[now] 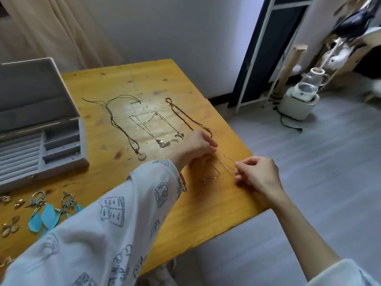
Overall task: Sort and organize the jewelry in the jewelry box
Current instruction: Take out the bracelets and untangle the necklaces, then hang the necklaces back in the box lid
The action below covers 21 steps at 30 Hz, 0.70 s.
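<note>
A thin gold chain [223,165] is stretched between my two hands near the table's right edge. My left hand [198,145] pinches one end, my right hand [257,174] pinches the other. Another fine chain [210,169] lies on the wood just below my left hand. Laid out in a row behind are a green cord necklace with a ring pendant [121,126], two silver chains [154,129] and a dark red bead necklace [187,118]. The grey jewelry box [41,145] stands open at the left.
Feather earrings with blue tips [49,211] and small gold earrings [12,213] lie at the front left of the yellow wooden table [206,213]. An orange bead bracelet [182,180] peeks from under my left sleeve. A white appliance [299,100] stands on the floor at the right.
</note>
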Each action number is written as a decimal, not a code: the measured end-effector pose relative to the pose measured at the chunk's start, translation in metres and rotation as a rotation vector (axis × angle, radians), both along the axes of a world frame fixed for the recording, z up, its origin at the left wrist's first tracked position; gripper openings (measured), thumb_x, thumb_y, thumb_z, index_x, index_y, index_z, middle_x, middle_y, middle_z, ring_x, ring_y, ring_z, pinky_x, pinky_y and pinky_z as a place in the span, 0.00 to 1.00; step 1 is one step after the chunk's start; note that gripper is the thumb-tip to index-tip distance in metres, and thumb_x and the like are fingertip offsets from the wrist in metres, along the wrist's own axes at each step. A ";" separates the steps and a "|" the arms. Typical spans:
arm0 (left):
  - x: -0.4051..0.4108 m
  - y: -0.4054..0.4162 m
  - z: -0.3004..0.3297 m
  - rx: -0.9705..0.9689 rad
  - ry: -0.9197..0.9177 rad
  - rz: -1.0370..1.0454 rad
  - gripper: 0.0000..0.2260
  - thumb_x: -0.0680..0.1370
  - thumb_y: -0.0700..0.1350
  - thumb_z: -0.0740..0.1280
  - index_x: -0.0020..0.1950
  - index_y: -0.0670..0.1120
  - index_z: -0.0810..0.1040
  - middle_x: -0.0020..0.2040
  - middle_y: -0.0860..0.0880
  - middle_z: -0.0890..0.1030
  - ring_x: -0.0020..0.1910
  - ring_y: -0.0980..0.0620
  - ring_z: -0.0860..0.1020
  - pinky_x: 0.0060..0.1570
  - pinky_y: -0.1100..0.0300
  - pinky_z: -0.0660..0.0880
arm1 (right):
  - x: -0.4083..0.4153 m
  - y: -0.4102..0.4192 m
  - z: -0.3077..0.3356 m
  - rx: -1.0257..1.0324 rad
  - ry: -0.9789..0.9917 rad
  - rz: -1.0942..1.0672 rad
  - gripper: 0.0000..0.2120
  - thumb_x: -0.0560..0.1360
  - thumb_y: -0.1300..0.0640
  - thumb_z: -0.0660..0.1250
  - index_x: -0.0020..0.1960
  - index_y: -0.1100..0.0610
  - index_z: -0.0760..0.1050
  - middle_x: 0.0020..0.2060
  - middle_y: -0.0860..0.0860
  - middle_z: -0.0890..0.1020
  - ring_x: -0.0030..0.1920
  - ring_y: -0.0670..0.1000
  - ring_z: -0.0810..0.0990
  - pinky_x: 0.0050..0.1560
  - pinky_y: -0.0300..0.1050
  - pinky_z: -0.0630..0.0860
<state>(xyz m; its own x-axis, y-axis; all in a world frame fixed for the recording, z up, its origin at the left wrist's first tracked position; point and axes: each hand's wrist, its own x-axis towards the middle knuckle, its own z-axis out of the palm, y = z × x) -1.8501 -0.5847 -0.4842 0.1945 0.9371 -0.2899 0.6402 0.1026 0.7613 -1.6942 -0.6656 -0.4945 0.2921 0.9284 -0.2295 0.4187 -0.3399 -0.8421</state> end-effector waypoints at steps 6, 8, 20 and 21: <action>0.012 0.010 -0.008 0.113 0.197 -0.119 0.06 0.71 0.44 0.72 0.47 0.46 0.83 0.48 0.49 0.83 0.50 0.52 0.78 0.54 0.55 0.75 | 0.006 0.003 -0.010 -0.025 -0.289 0.083 0.10 0.71 0.52 0.68 0.33 0.55 0.77 0.28 0.51 0.82 0.36 0.51 0.81 0.46 0.47 0.78; 0.013 0.012 -0.008 0.162 0.276 -0.146 0.04 0.72 0.45 0.71 0.45 0.48 0.83 0.47 0.50 0.82 0.51 0.51 0.78 0.55 0.52 0.74 | 0.005 0.005 -0.010 -0.071 -0.377 0.098 0.11 0.71 0.49 0.67 0.34 0.54 0.76 0.32 0.51 0.82 0.40 0.54 0.80 0.44 0.47 0.77; -0.025 -0.018 0.015 0.138 0.098 -0.102 0.11 0.79 0.42 0.60 0.58 0.41 0.78 0.54 0.43 0.80 0.48 0.50 0.78 0.46 0.61 0.73 | -0.008 0.002 0.005 -0.014 -0.613 0.150 0.21 0.78 0.43 0.55 0.45 0.60 0.73 0.43 0.57 0.80 0.45 0.59 0.77 0.41 0.47 0.70; -0.034 -0.023 0.019 0.130 0.087 -0.102 0.11 0.79 0.42 0.60 0.58 0.41 0.77 0.54 0.43 0.80 0.47 0.51 0.78 0.46 0.61 0.74 | -0.013 0.002 0.008 0.023 -0.608 0.155 0.20 0.78 0.43 0.55 0.45 0.60 0.73 0.43 0.57 0.80 0.45 0.59 0.77 0.40 0.47 0.70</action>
